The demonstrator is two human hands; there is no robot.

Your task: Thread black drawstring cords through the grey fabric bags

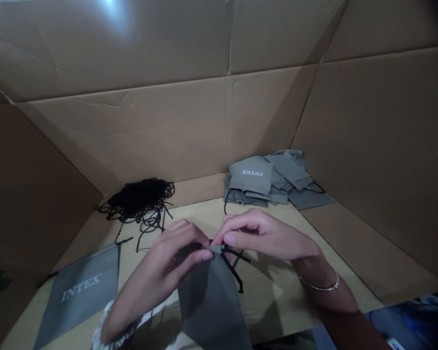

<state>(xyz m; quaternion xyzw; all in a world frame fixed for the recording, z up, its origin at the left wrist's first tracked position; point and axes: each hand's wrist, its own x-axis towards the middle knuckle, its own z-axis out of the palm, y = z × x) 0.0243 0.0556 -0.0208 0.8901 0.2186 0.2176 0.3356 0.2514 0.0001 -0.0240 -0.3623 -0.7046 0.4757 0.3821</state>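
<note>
A grey fabric drawstring bag [213,296] hangs down from between my two hands, near the front of the table. My left hand [182,253] pinches its top edge between thumb and fingers. Close beside it, my right hand [263,236] is closed at the bag's top corner, thumb against fingers. Black cord [233,272] sticks out at that corner, its ends dangling below my right hand. Whether my right fingertips grip the cord, the cloth or both is hidden.
A heap of black cords [142,194] lies at the back left. Piled grey bags [251,175], the top one printed INTEX, sit at the back right. Another INTEX bag [83,287] with cord lies flat at the left. Cardboard walls [168,121] enclose the table [200,211].
</note>
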